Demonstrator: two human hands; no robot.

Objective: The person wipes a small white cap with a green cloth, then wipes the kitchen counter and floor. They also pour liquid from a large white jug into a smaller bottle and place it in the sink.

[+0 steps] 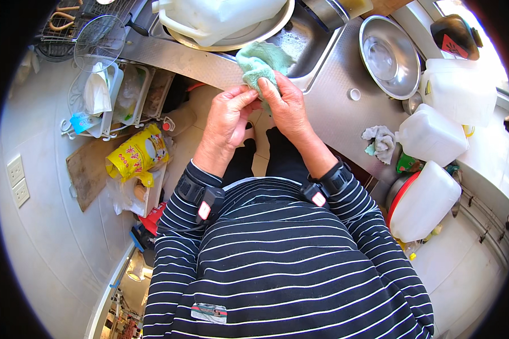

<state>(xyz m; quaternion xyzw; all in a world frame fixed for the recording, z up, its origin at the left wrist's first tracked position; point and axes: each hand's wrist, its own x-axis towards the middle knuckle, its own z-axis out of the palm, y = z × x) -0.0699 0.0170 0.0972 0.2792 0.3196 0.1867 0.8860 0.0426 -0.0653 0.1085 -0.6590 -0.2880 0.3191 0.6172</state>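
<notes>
A green terry cloth (261, 59) is bunched up in front of me, above the near edge of the stainless steel sink (318, 51). My right hand (286, 104) pinches it between thumb and fingers. At the cloth's lower left, my left hand (229, 114) has its thumb and fingertips closed on its edge. The two hands nearly touch each other. Behind the cloth, a white plastic jug (220, 19) lies on its side in a large metal basin (265, 36) over the sink.
On the right counter stand a steel bowl (390, 59), a small white cap (354, 94), a crumpled grey rag (381, 142) and several plastic jugs (432, 135). A wire strainer (99, 44) is at the upper left. Below it are rack baskets (118, 97) and a yellow bag (138, 152).
</notes>
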